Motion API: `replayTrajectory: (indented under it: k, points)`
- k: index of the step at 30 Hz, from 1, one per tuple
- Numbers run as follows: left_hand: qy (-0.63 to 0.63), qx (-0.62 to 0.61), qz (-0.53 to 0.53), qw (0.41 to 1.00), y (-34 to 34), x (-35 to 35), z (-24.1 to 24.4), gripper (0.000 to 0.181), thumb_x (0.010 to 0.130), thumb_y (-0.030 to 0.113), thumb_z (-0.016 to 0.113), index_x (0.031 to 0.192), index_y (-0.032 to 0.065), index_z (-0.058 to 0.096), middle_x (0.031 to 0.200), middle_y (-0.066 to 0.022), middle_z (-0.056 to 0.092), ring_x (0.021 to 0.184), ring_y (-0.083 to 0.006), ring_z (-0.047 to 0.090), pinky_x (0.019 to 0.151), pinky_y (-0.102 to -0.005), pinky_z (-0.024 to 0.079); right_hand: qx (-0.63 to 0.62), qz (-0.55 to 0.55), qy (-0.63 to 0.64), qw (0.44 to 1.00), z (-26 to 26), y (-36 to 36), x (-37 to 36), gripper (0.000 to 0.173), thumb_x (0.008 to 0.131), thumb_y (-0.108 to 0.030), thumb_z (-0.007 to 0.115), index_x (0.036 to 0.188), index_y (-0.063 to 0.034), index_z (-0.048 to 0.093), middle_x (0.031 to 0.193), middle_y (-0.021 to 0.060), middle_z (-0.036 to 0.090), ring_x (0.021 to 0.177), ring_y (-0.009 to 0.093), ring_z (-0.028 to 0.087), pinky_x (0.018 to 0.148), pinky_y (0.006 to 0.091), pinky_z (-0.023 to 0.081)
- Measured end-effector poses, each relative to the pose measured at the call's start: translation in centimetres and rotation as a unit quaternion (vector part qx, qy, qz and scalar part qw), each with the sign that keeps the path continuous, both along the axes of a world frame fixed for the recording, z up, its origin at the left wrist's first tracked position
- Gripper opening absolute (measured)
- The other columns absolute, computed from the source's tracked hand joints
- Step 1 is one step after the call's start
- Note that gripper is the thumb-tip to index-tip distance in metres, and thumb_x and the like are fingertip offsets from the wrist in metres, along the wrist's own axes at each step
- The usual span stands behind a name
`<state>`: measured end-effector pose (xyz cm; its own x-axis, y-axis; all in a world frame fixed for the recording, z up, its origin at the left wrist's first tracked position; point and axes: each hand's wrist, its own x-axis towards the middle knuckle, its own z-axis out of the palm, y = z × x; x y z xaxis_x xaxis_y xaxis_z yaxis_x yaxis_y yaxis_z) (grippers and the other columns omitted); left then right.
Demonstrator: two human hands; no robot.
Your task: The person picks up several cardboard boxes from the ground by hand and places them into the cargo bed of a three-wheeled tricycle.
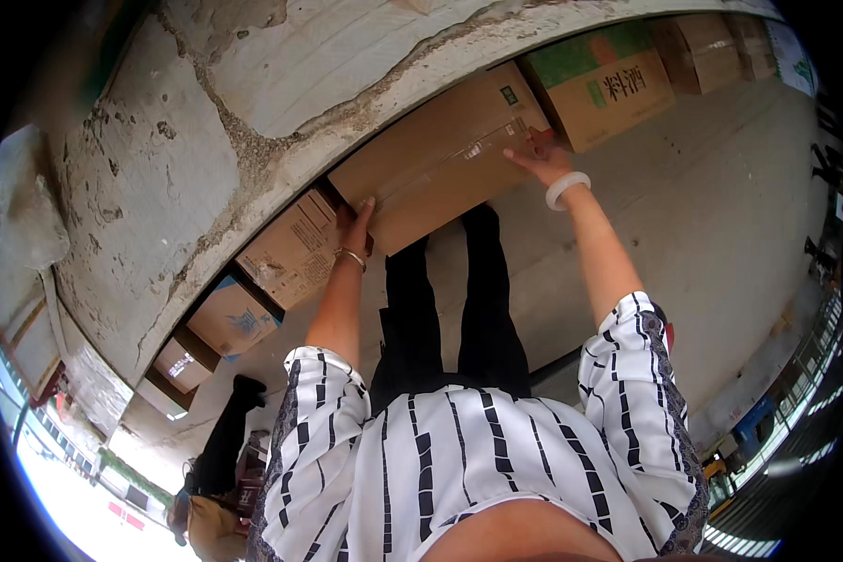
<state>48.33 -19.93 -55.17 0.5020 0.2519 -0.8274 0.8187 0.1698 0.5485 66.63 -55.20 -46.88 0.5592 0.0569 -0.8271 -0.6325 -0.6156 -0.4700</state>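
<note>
A long brown cardboard box (442,158) lies before me, close against the cracked concrete edge. Clear tape runs along its middle seam. My left hand (355,228) grips the box's left end, the thumb on top and the other fingers partly hidden beyond the end. At the opposite end, my right hand (546,160) holds the box near its right corner, with the thumb over the upper face. A bracelet circles my left wrist, and a pale bangle (567,190) my right one. My feet stand just under the near side of the box.
Left of it stands a printed carton (291,249), then a carton with blue print (233,317) and more boxes. A green-topped carton (600,84) bearing writing stands right. Above runs a cracked concrete slab (288,91). Another person (218,485) is at lower left.
</note>
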Motion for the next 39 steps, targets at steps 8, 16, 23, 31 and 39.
replayTrajectory:
  k: [8,16,23,31,39]
  points:
    - [0.055,-0.037,0.158,0.985,-1.3,-1.0,-5.8,0.083,0.080,0.038,0.082,0.143,0.0025,0.040,0.138,-0.0131,0.052,0.126,-0.0265,0.051,0.101,-0.0404,0.048,0.052,0.025,0.067,0.996,-7.7,0.3,3.8,0.113,0.076,-0.061,0.076,0.156,-0.0009,0.023,0.153,0.0171,0.041,0.141,0.026,0.039,0.113,0.0341,0.033]
    - [0.098,-0.084,0.301,0.945,-1.5,-5.3,-11.2,0.054,0.084,0.030,0.079,0.127,0.0087,0.056,0.126,-0.0091,0.061,0.108,-0.0243,0.063,0.087,-0.0397,0.056,0.031,0.110,0.071,0.991,-20.3,-7.2,2.2,0.104,0.084,-0.071,0.057,0.156,-0.0037,0.023,0.161,0.0160,0.028,0.151,0.027,0.019,0.122,0.0406,0.006]
    - [0.181,-0.197,0.334,0.904,-2.3,-5.7,-11.2,0.061,0.084,0.034,0.078,0.132,0.0074,0.052,0.131,-0.0122,0.059,0.114,-0.0252,0.061,0.092,-0.0419,0.056,0.088,-0.052,0.057,0.993,-20.4,-7.8,1.6,0.081,0.084,-0.042,0.075,0.147,-0.0039,0.041,0.147,0.0082,0.047,0.133,0.022,0.046,0.108,0.0340,0.039]
    - [0.055,-0.106,0.277,0.953,-6.5,-3.8,5.5,0.097,0.076,0.048,0.084,0.148,0.0024,0.039,0.139,-0.0153,0.055,0.129,-0.0247,0.052,0.102,-0.0402,0.048,0.070,-0.083,0.106,0.988,-3.0,-2.7,1.4,0.090,0.079,-0.045,0.083,0.144,0.0012,0.041,0.140,0.0124,0.052,0.127,0.024,0.052,0.103,0.0363,0.046]
    - [0.053,-0.079,0.314,0.945,-10.9,-9.9,18.7,0.098,0.076,0.055,0.082,0.144,-0.0034,0.041,0.137,-0.0172,0.057,0.127,-0.0265,0.055,0.103,-0.0405,0.049,0.094,-0.013,0.122,0.988,8.0,-3.6,-0.8,0.091,0.079,-0.042,0.083,0.145,0.0015,0.038,0.139,0.0144,0.051,0.125,0.026,0.053,0.102,0.0378,0.048]
